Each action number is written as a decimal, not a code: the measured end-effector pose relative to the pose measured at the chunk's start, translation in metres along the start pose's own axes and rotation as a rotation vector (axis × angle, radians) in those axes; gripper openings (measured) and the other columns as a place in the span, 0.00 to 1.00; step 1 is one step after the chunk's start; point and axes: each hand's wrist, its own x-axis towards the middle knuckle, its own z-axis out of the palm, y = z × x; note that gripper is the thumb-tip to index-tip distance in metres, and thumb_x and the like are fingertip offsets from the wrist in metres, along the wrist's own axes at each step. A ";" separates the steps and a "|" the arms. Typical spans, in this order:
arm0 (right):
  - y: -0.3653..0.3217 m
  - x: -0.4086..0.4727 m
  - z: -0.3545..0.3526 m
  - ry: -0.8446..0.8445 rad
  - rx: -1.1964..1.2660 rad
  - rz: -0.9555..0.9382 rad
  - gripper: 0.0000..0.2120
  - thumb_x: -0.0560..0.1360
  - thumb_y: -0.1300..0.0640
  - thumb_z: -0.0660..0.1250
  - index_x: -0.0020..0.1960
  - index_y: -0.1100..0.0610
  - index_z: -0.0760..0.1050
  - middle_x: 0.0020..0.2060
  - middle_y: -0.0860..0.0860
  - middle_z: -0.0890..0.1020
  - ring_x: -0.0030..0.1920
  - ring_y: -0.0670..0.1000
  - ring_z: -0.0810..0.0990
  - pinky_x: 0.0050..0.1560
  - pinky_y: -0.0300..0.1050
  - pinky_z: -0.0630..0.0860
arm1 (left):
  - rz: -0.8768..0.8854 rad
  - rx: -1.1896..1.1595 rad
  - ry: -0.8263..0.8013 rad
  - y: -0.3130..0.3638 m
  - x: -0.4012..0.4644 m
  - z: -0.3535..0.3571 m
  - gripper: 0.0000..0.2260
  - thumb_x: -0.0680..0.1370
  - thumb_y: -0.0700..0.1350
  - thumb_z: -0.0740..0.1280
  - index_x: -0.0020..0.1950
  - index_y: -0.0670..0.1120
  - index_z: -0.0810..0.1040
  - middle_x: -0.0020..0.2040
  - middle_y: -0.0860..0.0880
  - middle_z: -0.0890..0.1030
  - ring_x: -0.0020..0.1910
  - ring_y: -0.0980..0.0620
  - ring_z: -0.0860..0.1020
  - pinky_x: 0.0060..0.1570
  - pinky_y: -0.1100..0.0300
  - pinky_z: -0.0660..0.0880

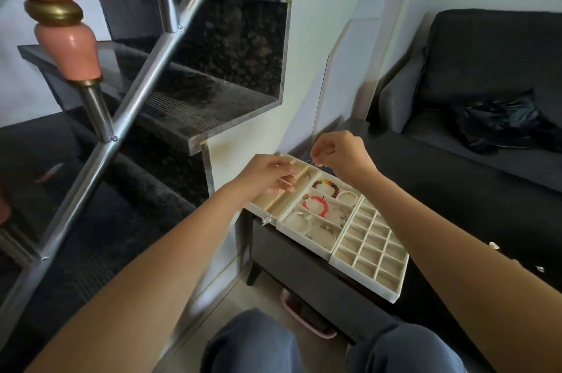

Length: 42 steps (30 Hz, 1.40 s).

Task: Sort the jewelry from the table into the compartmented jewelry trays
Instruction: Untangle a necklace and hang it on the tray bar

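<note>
Jewelry is what you have strung between your hands: a thin chain (311,162), barely visible, seems pinched at one end by the fingers (324,151) of your right hand (340,153) above the far corner of the long-slot tray (307,172), while your left hand (267,173) has its fingers (281,188) curled over that tray's near slots, apparently pinching something small and pale, though I cannot tell whether it is the chain's other end. That tray sits at the left edge of the dark worktop (292,254), and a small silver piece (266,219) already dangles off its near corner over the floor, so a nudge from your left wrist could knock it down. The chain is fine enough to slip from either pinch, and slack could drop it across the divider or into the middle tray (284,222), where the beaded bracelets (319,203) lie and could snag it. Lower it taut along one slot. The grid tray (392,296) overhangs the worktop's near edge by your right forearm; dragging that arm back carelessly might tip it.
</note>
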 end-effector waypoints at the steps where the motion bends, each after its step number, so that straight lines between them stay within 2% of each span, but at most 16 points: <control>1: 0.001 0.004 0.002 0.009 0.011 -0.002 0.05 0.72 0.68 0.68 0.43 0.60 0.80 0.36 0.48 0.80 0.39 0.45 0.79 0.36 0.24 0.71 | -0.001 0.000 0.007 -0.003 0.005 -0.003 0.06 0.79 0.42 0.65 0.52 0.42 0.78 0.43 0.46 0.81 0.38 0.50 0.82 0.46 0.64 0.77; 3: 0.001 0.010 0.007 0.020 0.028 -0.009 0.04 0.72 0.68 0.69 0.44 0.61 0.80 0.35 0.47 0.79 0.37 0.40 0.77 0.33 0.21 0.69 | 0.011 -0.002 0.026 -0.008 0.012 -0.005 0.07 0.79 0.42 0.65 0.53 0.40 0.78 0.46 0.44 0.81 0.40 0.49 0.82 0.40 0.68 0.77; 6: 0.003 0.019 0.015 0.034 0.048 -0.006 0.04 0.73 0.68 0.69 0.44 0.61 0.80 0.36 0.48 0.79 0.38 0.42 0.77 0.35 0.22 0.69 | 0.025 -0.036 0.055 -0.014 0.022 -0.006 0.07 0.78 0.40 0.66 0.53 0.38 0.78 0.47 0.41 0.80 0.39 0.50 0.81 0.35 0.71 0.76; 10: 0.007 0.027 0.023 0.032 0.072 0.020 0.04 0.73 0.67 0.68 0.45 0.60 0.79 0.39 0.51 0.80 0.42 0.48 0.79 0.41 0.31 0.73 | 0.032 0.058 0.041 -0.025 0.039 -0.005 0.07 0.78 0.42 0.66 0.53 0.40 0.79 0.50 0.39 0.81 0.40 0.52 0.81 0.40 0.69 0.76; 14: 0.009 0.029 0.030 0.007 0.077 0.016 0.04 0.73 0.67 0.68 0.46 0.61 0.79 0.40 0.53 0.82 0.41 0.48 0.79 0.43 0.34 0.75 | 0.035 0.105 0.048 -0.031 0.046 -0.008 0.08 0.77 0.40 0.66 0.51 0.37 0.80 0.45 0.39 0.81 0.38 0.50 0.80 0.36 0.71 0.76; 17: 0.008 0.029 0.033 -0.020 0.055 -0.021 0.03 0.74 0.66 0.68 0.45 0.59 0.79 0.38 0.50 0.80 0.37 0.45 0.78 0.39 0.28 0.72 | 0.016 0.093 0.063 -0.033 0.045 -0.012 0.05 0.77 0.39 0.67 0.49 0.39 0.81 0.41 0.41 0.81 0.33 0.51 0.78 0.31 0.71 0.74; 19: 0.007 0.029 0.034 -0.046 0.019 -0.049 0.03 0.74 0.66 0.68 0.45 0.60 0.79 0.35 0.48 0.78 0.33 0.41 0.77 0.33 0.24 0.70 | 0.010 0.144 0.045 -0.037 0.047 -0.012 0.05 0.76 0.41 0.67 0.48 0.41 0.81 0.42 0.42 0.82 0.34 0.52 0.78 0.33 0.69 0.74; 23: 0.009 0.034 0.037 -0.044 -0.012 -0.057 0.03 0.75 0.66 0.67 0.46 0.61 0.79 0.32 0.45 0.76 0.31 0.41 0.76 0.30 0.23 0.68 | 0.026 0.249 -0.021 -0.043 0.056 -0.002 0.07 0.77 0.43 0.66 0.50 0.41 0.80 0.44 0.46 0.83 0.41 0.51 0.82 0.47 0.62 0.75; 26: 0.016 0.042 0.039 -0.028 -0.029 -0.055 0.04 0.75 0.66 0.67 0.46 0.61 0.79 0.36 0.48 0.78 0.33 0.42 0.75 0.33 0.22 0.69 | 0.053 0.302 -0.038 -0.045 0.067 0.005 0.09 0.77 0.44 0.66 0.52 0.41 0.81 0.42 0.51 0.83 0.41 0.54 0.82 0.44 0.67 0.74; 28: 0.023 0.048 0.041 -0.024 -0.042 -0.046 0.04 0.75 0.65 0.66 0.47 0.61 0.80 0.39 0.50 0.79 0.38 0.44 0.76 0.36 0.26 0.69 | 0.059 0.327 -0.056 -0.047 0.075 0.007 0.08 0.78 0.44 0.65 0.51 0.42 0.80 0.42 0.52 0.83 0.40 0.56 0.82 0.43 0.68 0.73; 30: 0.032 0.054 0.045 -0.023 -0.043 -0.026 0.04 0.75 0.65 0.66 0.48 0.61 0.80 0.42 0.50 0.80 0.43 0.46 0.77 0.42 0.31 0.70 | 0.064 0.352 -0.086 -0.050 0.083 0.009 0.06 0.78 0.43 0.65 0.51 0.43 0.80 0.42 0.53 0.82 0.40 0.58 0.82 0.45 0.67 0.74; 32: 0.043 0.061 0.049 -0.023 -0.029 -0.005 0.05 0.75 0.66 0.66 0.48 0.61 0.80 0.42 0.50 0.80 0.44 0.46 0.78 0.45 0.34 0.72 | 0.068 0.381 -0.105 -0.054 0.091 0.011 0.06 0.78 0.43 0.64 0.50 0.45 0.80 0.42 0.54 0.82 0.41 0.59 0.82 0.50 0.65 0.74; 35: 0.058 0.071 0.056 -0.024 -0.027 0.017 0.04 0.75 0.66 0.67 0.46 0.61 0.80 0.41 0.51 0.79 0.44 0.47 0.78 0.47 0.38 0.75 | 0.056 0.410 -0.113 -0.058 0.103 0.013 0.06 0.79 0.43 0.63 0.51 0.45 0.80 0.43 0.53 0.82 0.42 0.59 0.81 0.50 0.65 0.73; 40: 0.084 0.094 0.073 -0.054 -0.038 0.043 0.04 0.75 0.65 0.66 0.45 0.60 0.79 0.42 0.53 0.80 0.44 0.49 0.79 0.42 0.35 0.72 | 0.020 0.404 -0.108 -0.061 0.125 0.014 0.07 0.79 0.41 0.61 0.53 0.46 0.78 0.48 0.50 0.83 0.46 0.55 0.82 0.41 0.68 0.72; 42: 0.092 0.102 0.079 -0.064 -0.041 0.051 0.03 0.76 0.65 0.66 0.46 0.60 0.79 0.44 0.53 0.80 0.45 0.49 0.78 0.39 0.34 0.72 | 0.006 0.407 -0.097 -0.064 0.133 0.013 0.08 0.78 0.41 0.62 0.54 0.46 0.78 0.48 0.50 0.83 0.47 0.54 0.82 0.44 0.66 0.73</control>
